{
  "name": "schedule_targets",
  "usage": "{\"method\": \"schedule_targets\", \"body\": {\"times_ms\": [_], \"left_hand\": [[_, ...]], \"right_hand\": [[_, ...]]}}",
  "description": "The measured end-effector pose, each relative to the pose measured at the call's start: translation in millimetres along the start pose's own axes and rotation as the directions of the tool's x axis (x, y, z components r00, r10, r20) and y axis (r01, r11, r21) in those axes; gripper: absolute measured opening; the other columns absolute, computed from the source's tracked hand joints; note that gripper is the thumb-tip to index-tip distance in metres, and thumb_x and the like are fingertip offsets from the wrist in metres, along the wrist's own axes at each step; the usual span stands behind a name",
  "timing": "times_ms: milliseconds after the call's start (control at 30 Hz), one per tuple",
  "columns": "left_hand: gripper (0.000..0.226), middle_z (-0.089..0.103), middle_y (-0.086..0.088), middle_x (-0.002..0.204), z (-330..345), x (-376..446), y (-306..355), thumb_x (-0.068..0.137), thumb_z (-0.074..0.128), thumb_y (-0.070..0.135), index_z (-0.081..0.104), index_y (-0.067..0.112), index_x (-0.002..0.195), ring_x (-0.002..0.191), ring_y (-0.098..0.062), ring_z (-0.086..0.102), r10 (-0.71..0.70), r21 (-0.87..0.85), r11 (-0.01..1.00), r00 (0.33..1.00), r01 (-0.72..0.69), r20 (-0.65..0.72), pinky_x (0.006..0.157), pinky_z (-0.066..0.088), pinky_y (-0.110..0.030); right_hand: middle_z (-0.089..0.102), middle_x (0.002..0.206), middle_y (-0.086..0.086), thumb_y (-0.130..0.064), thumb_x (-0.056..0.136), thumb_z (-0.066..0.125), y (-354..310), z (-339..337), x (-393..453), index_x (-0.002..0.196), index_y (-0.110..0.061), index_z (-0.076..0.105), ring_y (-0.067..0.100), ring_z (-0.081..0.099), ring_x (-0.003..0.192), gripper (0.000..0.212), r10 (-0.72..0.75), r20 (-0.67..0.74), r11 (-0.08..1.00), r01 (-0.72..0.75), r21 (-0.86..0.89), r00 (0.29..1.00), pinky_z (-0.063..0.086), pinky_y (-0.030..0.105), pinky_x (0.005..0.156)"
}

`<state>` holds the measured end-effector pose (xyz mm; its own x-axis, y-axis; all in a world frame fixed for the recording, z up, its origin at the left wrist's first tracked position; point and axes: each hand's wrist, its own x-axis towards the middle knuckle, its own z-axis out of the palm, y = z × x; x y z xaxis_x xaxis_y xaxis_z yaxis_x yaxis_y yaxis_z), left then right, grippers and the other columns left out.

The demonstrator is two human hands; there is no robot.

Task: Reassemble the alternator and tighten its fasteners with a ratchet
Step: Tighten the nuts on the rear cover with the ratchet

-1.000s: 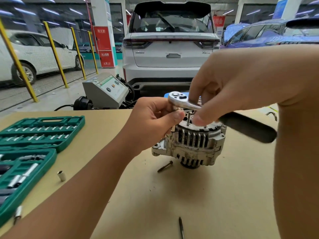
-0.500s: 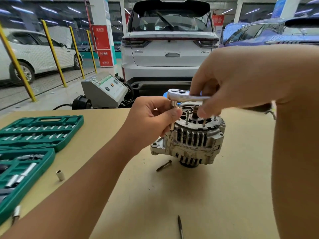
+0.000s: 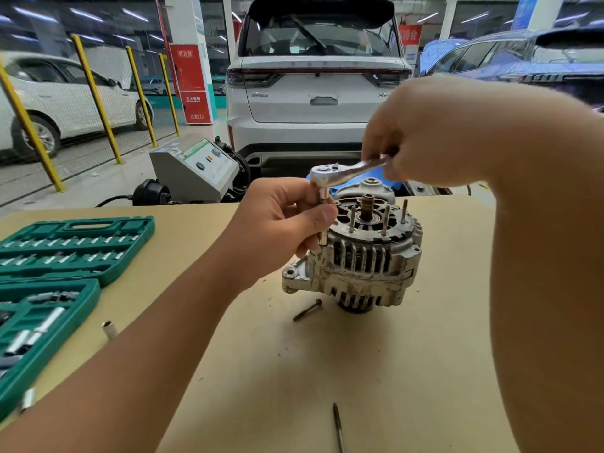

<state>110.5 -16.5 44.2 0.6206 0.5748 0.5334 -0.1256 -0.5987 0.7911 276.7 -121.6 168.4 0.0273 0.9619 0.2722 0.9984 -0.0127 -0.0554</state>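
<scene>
The alternator [image 3: 356, 256] sits mid-table [image 3: 392, 371], socket case [image 3: 65, 256] far left, a loose bolt [image 3: 307, 309] just before it, ratchet [image 3: 340, 173] above, cars behind.

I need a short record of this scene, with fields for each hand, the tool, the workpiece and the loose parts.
left hand: pinches the socket extension under the ratchet head
right hand: grips the ratchet handle
workpiece: alternator, upright on the table
loose parts: bolt beside the alternator; socket near the green case
</scene>
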Motion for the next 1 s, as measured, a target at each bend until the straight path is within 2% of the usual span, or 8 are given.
{"method": "schedule_targets", "body": {"times_ms": [67, 133, 300, 467, 633, 700, 800, 1000], "left_hand": [[0.009, 0.06, -0.011, 0.067, 4, -1, 1, 0.097, 0.068, 0.006, 0.071, 0.0, 0.091, 0.053, -0.018, 0.058, -0.007, -0.005, 1.0, 1.0, 0.007, -0.011, 0.049, 0.05, -0.033], [0.01, 0.06, -0.006, 0.062, 10, -1, 1, 0.095, 0.073, 0.013, 0.074, 0.009, 0.085, 0.051, -0.017, 0.056, 0.008, 0.008, 1.0, 0.999, -0.007, -0.052, 0.047, 0.048, -0.03], [0.013, 0.06, -0.012, 0.065, 6, 0, -1, 0.095, 0.07, 0.013, 0.072, 0.006, 0.085, 0.052, -0.02, 0.056, 0.048, 0.005, 0.999, 0.999, -0.048, 0.022, 0.048, 0.048, -0.033], [0.01, 0.065, -0.005, 0.067, 10, -2, -4, 0.095, 0.069, 0.015, 0.072, 0.007, 0.09, 0.054, -0.02, 0.061, 0.069, -0.043, 0.997, 0.997, -0.067, 0.045, 0.05, 0.053, -0.029], [0.014, 0.064, -0.018, 0.071, 8, 0, -5, 0.093, 0.069, 0.019, 0.072, 0.007, 0.088, 0.055, -0.02, 0.06, 0.038, -0.051, 0.998, 0.998, -0.036, 0.052, 0.051, 0.052, -0.031], [0.013, 0.064, -0.016, 0.071, 9, -1, -6, 0.094, 0.069, 0.02, 0.073, 0.008, 0.089, 0.055, -0.019, 0.06, 0.047, -0.051, 0.998, 0.998, -0.045, 0.048, 0.052, 0.052, -0.03], [0.011, 0.064, -0.007, 0.066, 9, -2, -6, 0.096, 0.068, 0.017, 0.073, 0.01, 0.09, 0.055, -0.019, 0.059, 0.076, -0.028, 0.997, 0.996, -0.075, 0.042, 0.052, 0.052, -0.029], [0.011, 0.061, -0.011, 0.07, 4, -1, -6, 0.094, 0.066, 0.016, 0.073, 0.01, 0.089, 0.058, -0.017, 0.058, 0.038, -0.074, 0.997, 0.997, -0.033, 0.073, 0.054, 0.051, -0.028]], "right_hand": [[0.063, 0.071, -0.017, -0.038, 0.082, 0.075, -2, -3, -6, 0.087, -0.035, 0.074, 0.005, 0.057, 0.067, 0.006, -0.031, 0.033, 0.999, 0.031, 0.029, 0.999, 0.039, 0.025, 0.056], [0.069, 0.062, -0.019, -0.053, 0.069, 0.074, -8, -10, -16, 0.083, -0.034, 0.074, 0.0, 0.064, 0.058, 0.024, -0.06, 0.188, 0.998, 0.053, 0.041, 0.98, 0.042, 0.026, 0.059], [0.069, 0.07, -0.015, -0.02, 0.084, 0.077, -4, -9, -13, 0.081, -0.037, 0.074, 0.006, 0.066, 0.073, 0.017, -0.026, 0.016, 0.998, 0.025, 0.059, 1.0, 0.057, 0.037, 0.073], [0.068, 0.067, -0.025, -0.055, 0.067, 0.07, -12, -13, -16, 0.092, -0.039, 0.069, -0.007, 0.063, 0.061, 0.029, -0.068, 0.207, 0.998, 0.068, 0.008, 0.976, 0.049, 0.03, 0.061], [0.071, 0.077, -0.016, -0.021, 0.085, 0.075, -1, -9, -14, 0.077, -0.039, 0.071, 0.008, 0.066, 0.075, 0.02, -0.029, 0.028, 0.999, 0.028, 0.033, 0.999, 0.058, 0.037, 0.074], [0.071, 0.072, -0.017, -0.034, 0.079, 0.076, -5, -9, -15, 0.077, -0.037, 0.072, 0.004, 0.065, 0.068, 0.006, -0.071, 0.058, 0.997, 0.069, 0.035, 0.996, 0.054, 0.032, 0.067], [0.072, 0.064, -0.018, -0.05, 0.07, 0.072, -12, -17, -22, 0.087, -0.036, 0.072, -0.004, 0.066, 0.057, 0.022, -0.067, 0.262, 0.997, 0.053, 0.06, 0.963, 0.051, 0.031, 0.065], [0.069, 0.072, -0.018, -0.026, 0.085, 0.074, -7, -9, -14, 0.088, -0.037, 0.075, 0.005, 0.063, 0.072, 0.012, -0.067, 0.036, 0.997, 0.066, 0.027, 0.997, 0.056, 0.033, 0.071]]}}
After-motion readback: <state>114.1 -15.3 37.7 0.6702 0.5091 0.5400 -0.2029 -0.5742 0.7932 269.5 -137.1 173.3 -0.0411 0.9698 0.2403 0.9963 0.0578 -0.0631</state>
